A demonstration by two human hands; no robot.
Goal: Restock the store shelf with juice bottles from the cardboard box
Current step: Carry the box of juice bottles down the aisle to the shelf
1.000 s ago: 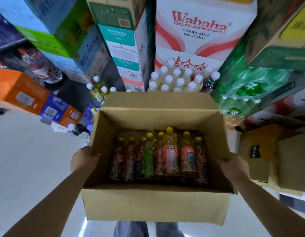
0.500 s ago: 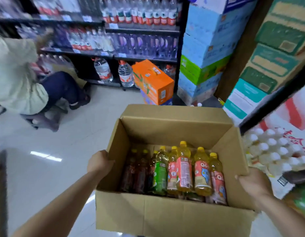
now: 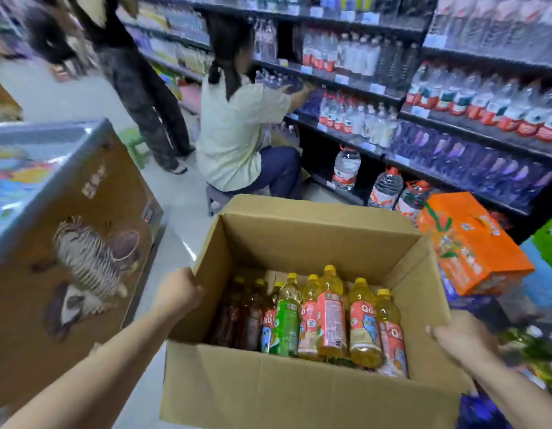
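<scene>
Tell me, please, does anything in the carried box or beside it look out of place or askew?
Mostly not. The juice bottles stand upright in the cardboard box, though one green-labelled bottle sits among orange labels. To the right, an orange carton sits tilted on other packs.

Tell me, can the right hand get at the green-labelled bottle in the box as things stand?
Probably not yet: the right hand grips the cardboard box wall, as does the left hand. The green-labelled bottle itself lies uncovered.
</scene>
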